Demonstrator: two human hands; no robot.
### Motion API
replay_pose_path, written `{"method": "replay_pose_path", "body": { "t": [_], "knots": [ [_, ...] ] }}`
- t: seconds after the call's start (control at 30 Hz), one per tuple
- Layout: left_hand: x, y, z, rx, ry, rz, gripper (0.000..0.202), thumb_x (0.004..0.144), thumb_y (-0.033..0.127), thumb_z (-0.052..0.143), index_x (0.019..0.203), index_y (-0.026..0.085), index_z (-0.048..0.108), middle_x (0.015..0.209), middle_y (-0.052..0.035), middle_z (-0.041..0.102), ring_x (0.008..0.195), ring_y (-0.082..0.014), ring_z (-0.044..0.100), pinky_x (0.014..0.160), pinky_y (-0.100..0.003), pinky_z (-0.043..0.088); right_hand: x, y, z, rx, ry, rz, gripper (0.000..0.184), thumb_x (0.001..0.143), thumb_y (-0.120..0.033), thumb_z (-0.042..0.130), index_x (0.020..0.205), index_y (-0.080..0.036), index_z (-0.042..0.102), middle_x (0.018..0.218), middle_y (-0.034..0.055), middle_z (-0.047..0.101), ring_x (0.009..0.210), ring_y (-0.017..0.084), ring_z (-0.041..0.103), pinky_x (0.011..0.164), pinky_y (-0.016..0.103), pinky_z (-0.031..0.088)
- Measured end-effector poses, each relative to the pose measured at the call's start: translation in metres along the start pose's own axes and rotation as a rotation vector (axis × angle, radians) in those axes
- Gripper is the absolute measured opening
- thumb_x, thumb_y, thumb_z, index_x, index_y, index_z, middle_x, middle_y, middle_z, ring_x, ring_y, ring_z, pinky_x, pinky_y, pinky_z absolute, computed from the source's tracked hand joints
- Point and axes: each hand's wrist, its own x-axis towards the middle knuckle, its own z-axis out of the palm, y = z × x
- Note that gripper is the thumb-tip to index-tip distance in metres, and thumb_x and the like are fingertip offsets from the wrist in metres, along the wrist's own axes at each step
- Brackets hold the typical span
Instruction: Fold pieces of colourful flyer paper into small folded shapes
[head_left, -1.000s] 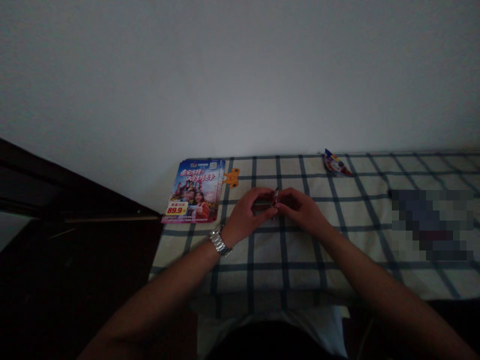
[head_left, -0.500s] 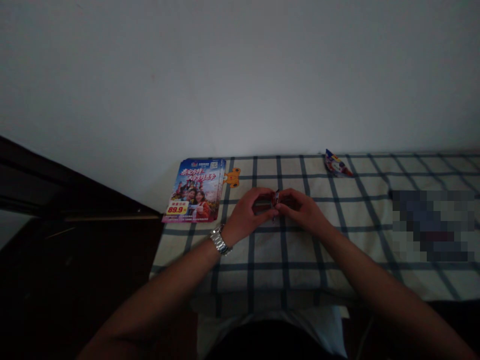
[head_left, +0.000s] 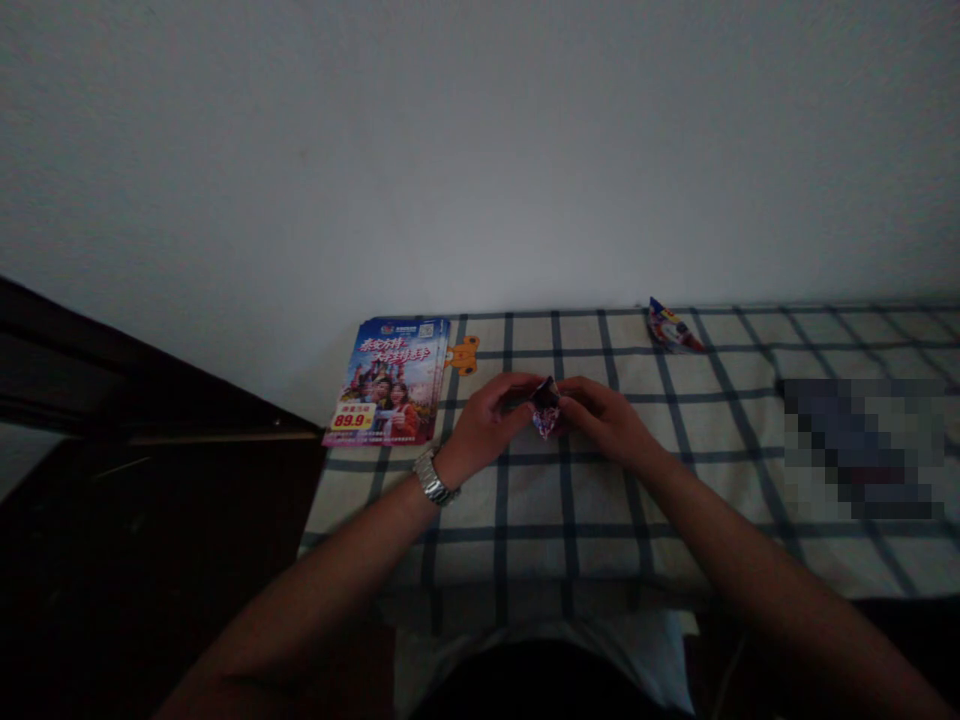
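Observation:
A small piece of folded, printed paper (head_left: 546, 420) is held between my two hands above the checked cloth. It is spread into a diamond-like shape with a dark opening at its upper part. My left hand (head_left: 491, 420), with a metal watch (head_left: 435, 478) on the wrist, pinches the paper's left side. On the right side, the fingers of my right hand (head_left: 611, 422) are closed on the same paper. The fingers partly cover both its edges.
A stack of colourful printed flyers (head_left: 390, 385) lies at the left end of the checked cloth (head_left: 600, 500). Beside it is an orange bear-shaped piece (head_left: 462, 355). Near the wall (head_left: 480, 150) rests another folded colourful paper (head_left: 673, 330). A blurred-out dark object (head_left: 862, 450) lies at right.
The folded paper between my hands has been spread from a narrow edge-on strip into a wider, opened shape. My fingers have moved slightly apart.

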Motion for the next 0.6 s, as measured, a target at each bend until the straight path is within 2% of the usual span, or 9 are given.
{"method": "replay_pose_path", "body": {
  "t": [0.1,0.27,0.6],
  "knots": [
    [-0.0001,0.0015,-0.0007,-0.002,0.006,-0.015,0.03,0.094,0.023,0.066,0.123,0.021,0.066,0.123,-0.0089,0.071,0.117,-0.0223,0.068,0.109,-0.044,0.052,0.0001,0.0013,0.0017,0.059,-0.019,0.028,0.038,0.093,-0.053,0.066,0.12,-0.027,0.062,0.093,0.0027,0.074,0.08,0.021,0.074,0.075,0.039,0.066],
    [0.0001,0.0021,-0.0017,0.001,-0.011,-0.008,0.028,0.095,0.022,0.063,0.123,0.022,0.066,0.123,-0.0077,0.071,0.117,-0.022,0.067,0.109,-0.044,0.051,0.0002,-0.0003,0.0028,0.103,-0.027,0.017,0.041,0.093,-0.052,0.067,0.125,-0.027,0.059,0.096,0.0029,0.073,0.085,0.02,0.073,0.077,0.038,0.066],
    [0.0018,0.0046,-0.0035,0.114,-0.024,0.039,0.028,0.098,0.02,0.056,0.122,0.027,0.068,0.124,-0.0045,0.071,0.119,-0.0212,0.065,0.11,-0.043,0.048,0.0014,-0.0054,0.0013,0.132,0.001,0.024,0.036,0.092,-0.051,0.069,0.119,-0.027,0.062,0.102,0.0041,0.073,0.087,0.019,0.072,0.078,0.037,0.066]
  ]
}}
